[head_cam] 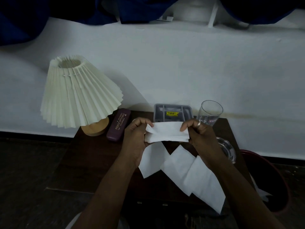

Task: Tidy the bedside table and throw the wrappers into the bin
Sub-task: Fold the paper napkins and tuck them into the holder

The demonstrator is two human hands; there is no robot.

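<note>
Dark wood bedside table (pixel 99 162), white wall (pixel 165 63) — left hand (pixel 137 138) and right hand (pixel 199 134) pinching tissue (pixel 166 133)

Right hand (pixel 199 133): plain silver-toned band ring (pixel 199 124) on one finger. Left hand (pixel 135 138) bare. Both forearms (pixel 115 184) uncovered down to the frame's lower edge.

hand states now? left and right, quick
Left hand: closed, pinching the left end of the folded white paper.
Right hand: closed, pinching the right end of the same paper.
</note>
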